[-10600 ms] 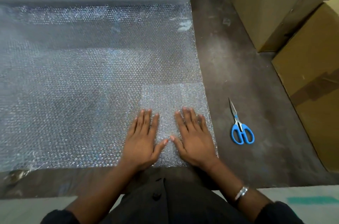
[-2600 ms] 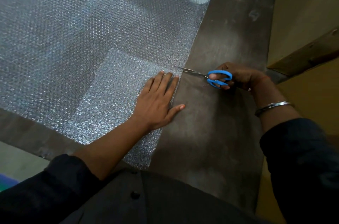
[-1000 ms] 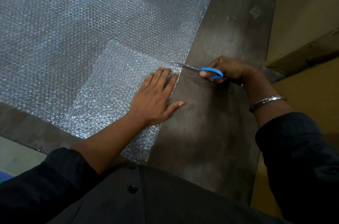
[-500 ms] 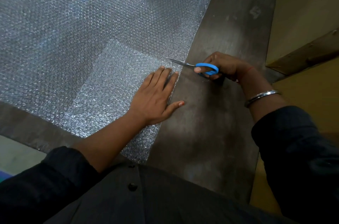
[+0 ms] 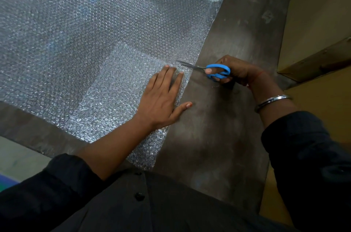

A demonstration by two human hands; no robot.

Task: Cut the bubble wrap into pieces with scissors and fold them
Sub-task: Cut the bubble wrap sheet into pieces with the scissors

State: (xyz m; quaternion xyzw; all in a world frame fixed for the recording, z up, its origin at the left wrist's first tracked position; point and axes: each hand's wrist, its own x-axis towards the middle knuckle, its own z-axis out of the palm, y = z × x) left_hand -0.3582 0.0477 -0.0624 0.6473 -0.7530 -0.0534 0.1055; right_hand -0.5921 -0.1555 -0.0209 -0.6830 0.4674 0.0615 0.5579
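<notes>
A wide sheet of clear bubble wrap (image 5: 79,22) lies flat on the dark floor. Its near right corner is folded over into a brighter doubled patch (image 5: 117,87). My left hand (image 5: 161,98) presses flat on that patch with fingers spread, thumb out onto the bare floor. My right hand (image 5: 233,72) grips the blue-handled scissors (image 5: 209,70). Their blades point left and reach into the sheet's right edge just beyond my left fingertips.
Cardboard boxes (image 5: 319,22) stand along the right side, close to my right arm. A strip of bare dark floor (image 5: 218,136) runs between the sheet and the boxes. A pale mat (image 5: 17,157) shows at the lower left.
My right hand has pushed the scissors leftward, so the blades reach further into the sheet's edge. My left hand has stayed pressed on the folded patch.
</notes>
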